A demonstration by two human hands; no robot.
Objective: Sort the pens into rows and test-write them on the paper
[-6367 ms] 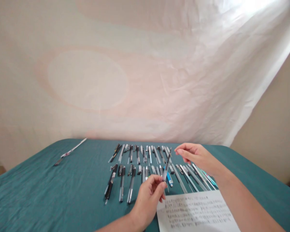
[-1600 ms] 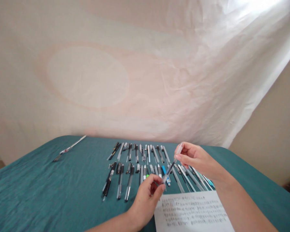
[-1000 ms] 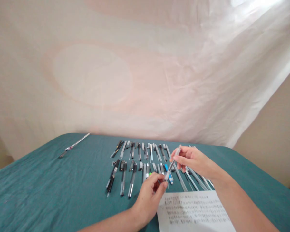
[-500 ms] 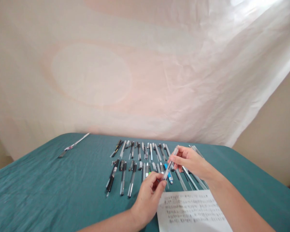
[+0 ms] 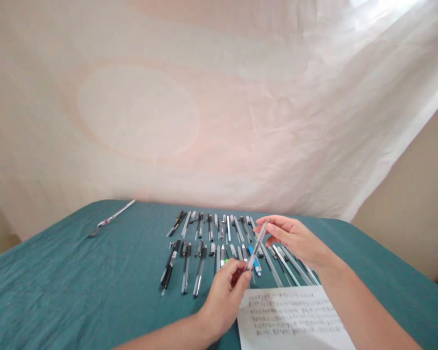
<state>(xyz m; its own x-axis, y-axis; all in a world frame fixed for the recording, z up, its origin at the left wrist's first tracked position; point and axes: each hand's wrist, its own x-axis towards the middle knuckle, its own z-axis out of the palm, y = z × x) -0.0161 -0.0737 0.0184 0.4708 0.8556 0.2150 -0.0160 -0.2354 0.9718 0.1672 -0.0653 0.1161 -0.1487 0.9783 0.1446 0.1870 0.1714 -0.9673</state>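
A clear-barrelled pen (image 5: 256,249) slants up and to the right, its lower end pinched between the thumb and fingers of my left hand (image 5: 224,294). Around the pen's upper end is my right hand (image 5: 297,238), thumb and fingers stretched apart; whether a fingertip touches the pen I cannot tell. Just below the hands lies a white sheet of paper (image 5: 284,316) covered with lines of handwriting. Behind the held pen, a blue pen (image 5: 255,261) lies on the cloth, partly covered.
A dark green cloth (image 5: 95,287) covers the table. Two rows of pens and caps lie across its middle, among them a black pen (image 5: 170,266) at the left. A lone clear pen (image 5: 113,217) rests far left. Pale fabric (image 5: 219,107) hangs behind.
My right hand has loosened from the pen's upper end, its fingers spreading and shifting slightly right. The left hand keeps the pen in nearly the same place.
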